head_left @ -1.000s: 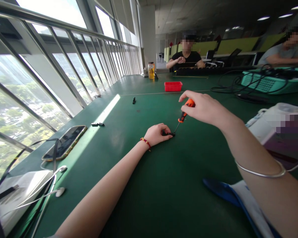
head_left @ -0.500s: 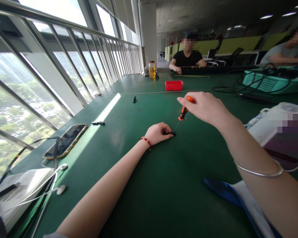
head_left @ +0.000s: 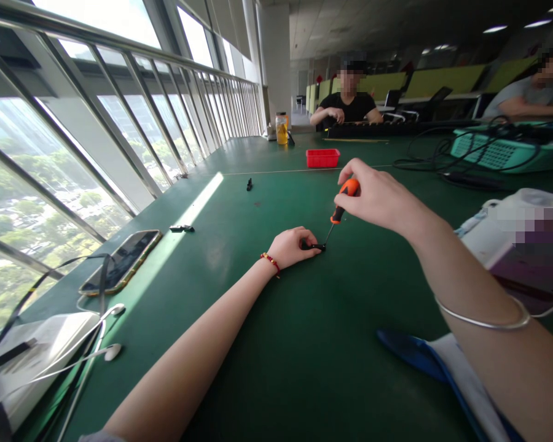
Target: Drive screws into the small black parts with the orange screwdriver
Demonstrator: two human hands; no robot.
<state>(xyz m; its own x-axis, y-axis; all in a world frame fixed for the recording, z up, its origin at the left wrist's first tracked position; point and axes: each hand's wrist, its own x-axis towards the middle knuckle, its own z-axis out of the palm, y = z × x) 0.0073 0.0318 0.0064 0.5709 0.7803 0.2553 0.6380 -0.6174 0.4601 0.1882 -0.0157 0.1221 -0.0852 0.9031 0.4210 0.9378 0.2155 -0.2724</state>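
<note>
My left hand [head_left: 295, 247] rests on the green table and pinches a small black part [head_left: 314, 247] against its top. In my right hand [head_left: 373, 193] is an orange-and-black screwdriver [head_left: 338, 212], gripped by the handle end between thumb and fingers. The shaft slants down to the left, and its tip meets the right end of the black part. My left fingers hide much of that part. Two more small black pieces lie further off: one piece [head_left: 249, 184] beyond my left hand, another piece [head_left: 182, 228] to the left beside the sunlit strip.
A red tray [head_left: 322, 158] sits ahead, near a jar [head_left: 281, 130]. On the left are a phone [head_left: 121, 263] and white earphones [head_left: 113, 352]. To the right stand a teal basket [head_left: 488, 150] with cables and a blue-edged item [head_left: 410, 353]. A person [head_left: 348, 101] sits opposite.
My right fingers have shifted round the screwdriver's handle, the index finger lifting over its top. My left hand and the black part stay put. The person opposite has raised a hand.
</note>
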